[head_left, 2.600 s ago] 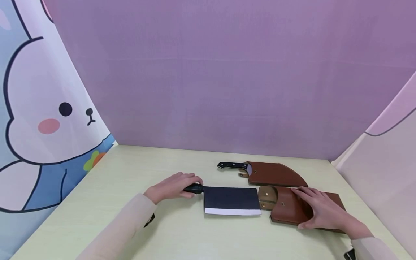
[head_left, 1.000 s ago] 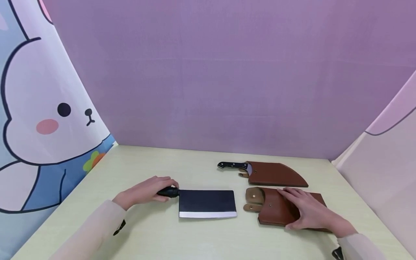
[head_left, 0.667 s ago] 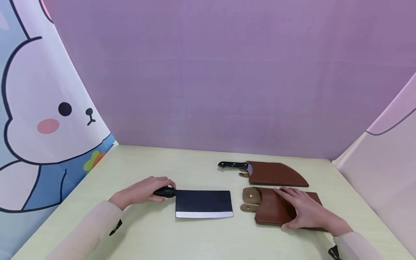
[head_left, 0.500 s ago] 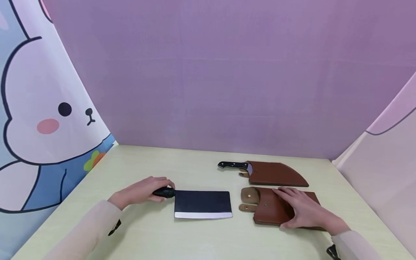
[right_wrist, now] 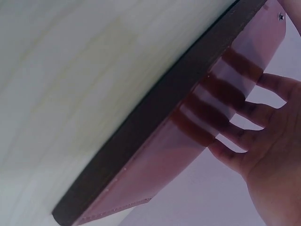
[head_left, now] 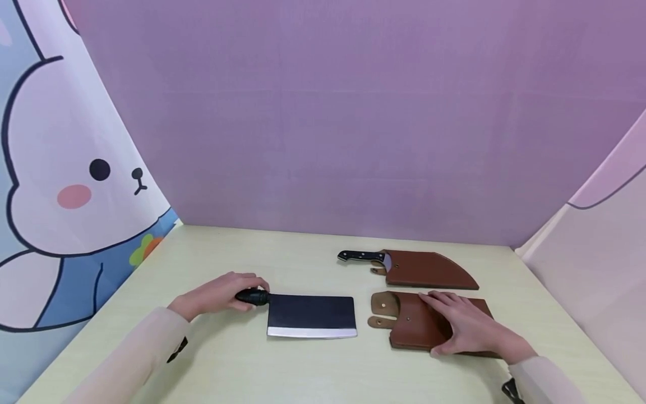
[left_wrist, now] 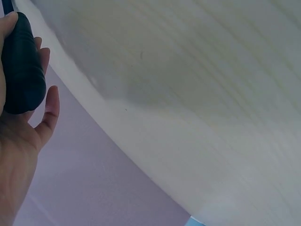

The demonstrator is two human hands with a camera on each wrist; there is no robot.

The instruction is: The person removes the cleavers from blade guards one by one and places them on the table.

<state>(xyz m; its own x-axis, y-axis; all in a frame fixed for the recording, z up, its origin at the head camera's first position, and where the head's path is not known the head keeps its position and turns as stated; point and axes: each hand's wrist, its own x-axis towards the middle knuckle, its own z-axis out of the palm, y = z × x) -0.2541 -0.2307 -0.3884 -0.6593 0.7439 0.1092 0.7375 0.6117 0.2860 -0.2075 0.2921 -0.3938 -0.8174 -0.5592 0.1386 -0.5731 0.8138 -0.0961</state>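
I grip the black handle [head_left: 252, 297] of a cleaver [head_left: 311, 314] in my left hand [head_left: 218, 295], fingers curled round it. The cleaver sits in front of me, its dark blade pointing right and its bright edge toward me; whether it touches the counter [head_left: 303, 373] I can't tell. Just beyond the blade's end, apart from it, lies a brown leather sheath [head_left: 411, 332] with two tan straps [head_left: 385, 304] on the side facing the blade. My right hand [head_left: 469, 324] spans this sheath, fingers spread wide at its far edge and thumb at the near one, holding it. Behind it lies a second knife [head_left: 360, 256], its black riveted handle sticking out of another brown sheath [head_left: 429, 270]. Purple cloth [head_left: 323, 123] rises behind.
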